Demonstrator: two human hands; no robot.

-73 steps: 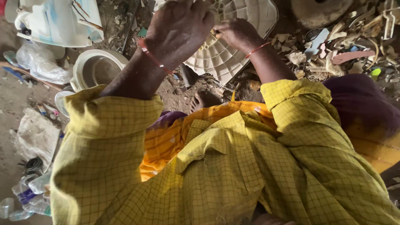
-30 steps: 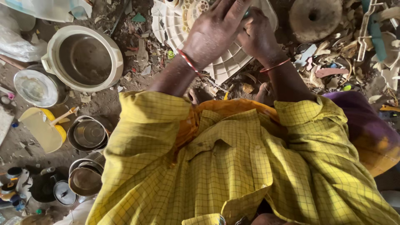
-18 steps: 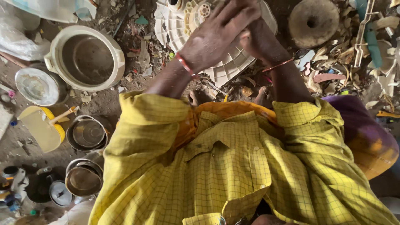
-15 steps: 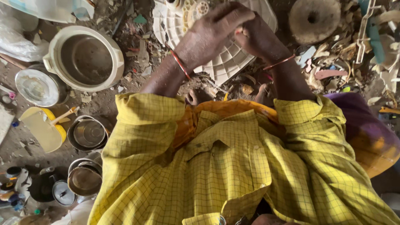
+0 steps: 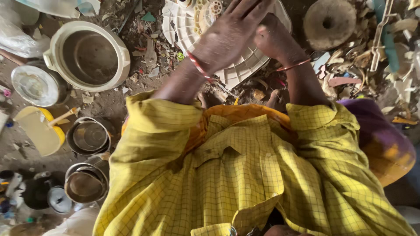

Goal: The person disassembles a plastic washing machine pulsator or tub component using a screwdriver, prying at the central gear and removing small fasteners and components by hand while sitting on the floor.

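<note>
We look down on both hands over the white ribbed plastic disc (image 5: 245, 57), which lies flat on the littered ground (image 5: 144, 87) right ahead of us, its far edge cut off by the frame. Our left hand (image 5: 232, 30) lies spread across its middle, fingers extended, pressing rather than gripping. Our right hand (image 5: 273, 37) is curled tight just beside it (around what, we cannot tell). Both sit directly above the disc, the left nearer its centre.
</note>
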